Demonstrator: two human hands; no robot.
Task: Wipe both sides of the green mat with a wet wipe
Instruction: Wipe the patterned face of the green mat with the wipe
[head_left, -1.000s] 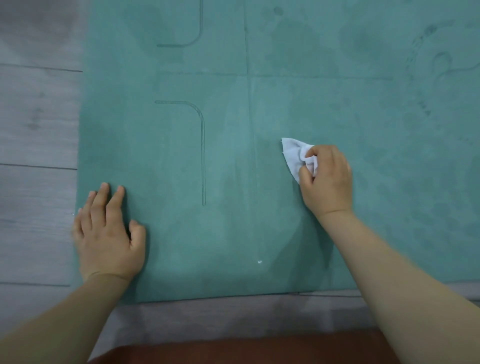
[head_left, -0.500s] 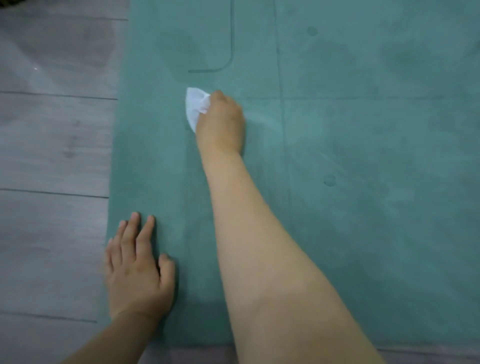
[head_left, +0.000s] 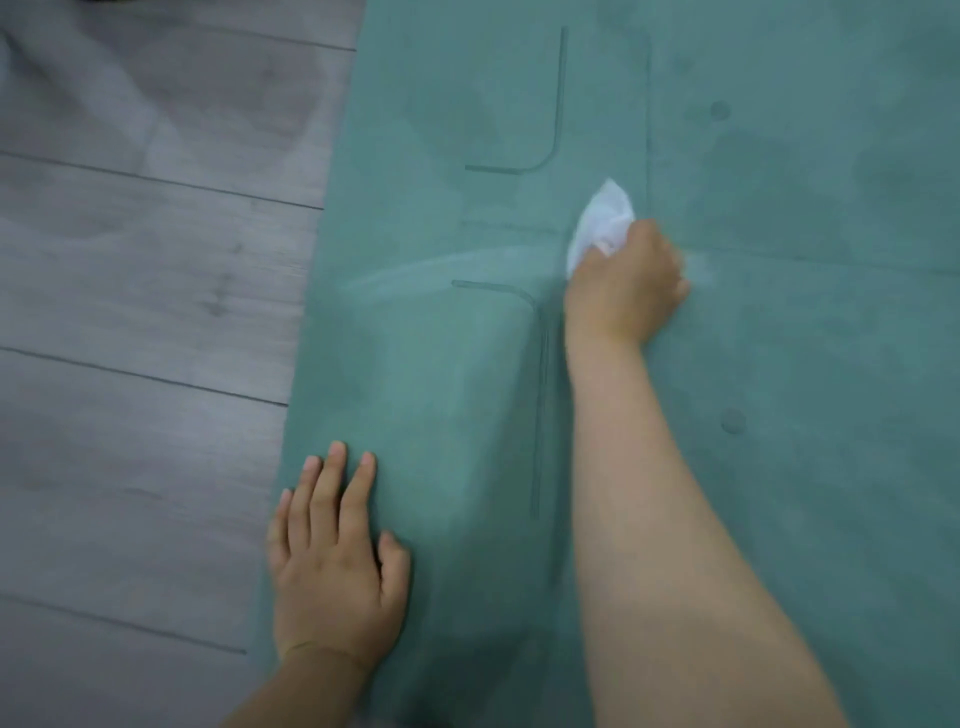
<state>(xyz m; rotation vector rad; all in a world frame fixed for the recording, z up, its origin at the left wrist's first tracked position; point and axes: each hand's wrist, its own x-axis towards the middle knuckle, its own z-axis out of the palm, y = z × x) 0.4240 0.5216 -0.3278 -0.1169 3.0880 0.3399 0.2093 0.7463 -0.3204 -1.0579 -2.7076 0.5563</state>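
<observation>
Head view looks down on the green mat (head_left: 779, 467), which fills the centre and right of the frame and lies flat on a grey plank floor (head_left: 130, 312) seen along the left side. Right hand (head_left: 623, 283), in the upper middle of the frame, is clenched around a bunched white wet wipe (head_left: 602, 215) and presses it onto the mat; the wipe sticks out from the top of the fist, toward the upper edge of the frame, just right of a curved line printed on the mat. A pale streak runs across the mat to the left of this hand. Left hand (head_left: 337, 561), in the lower left, lies flat with fingers straight and slightly spread, palm down on the mat near its left edge, grasping nothing, well apart from the wipe.
</observation>
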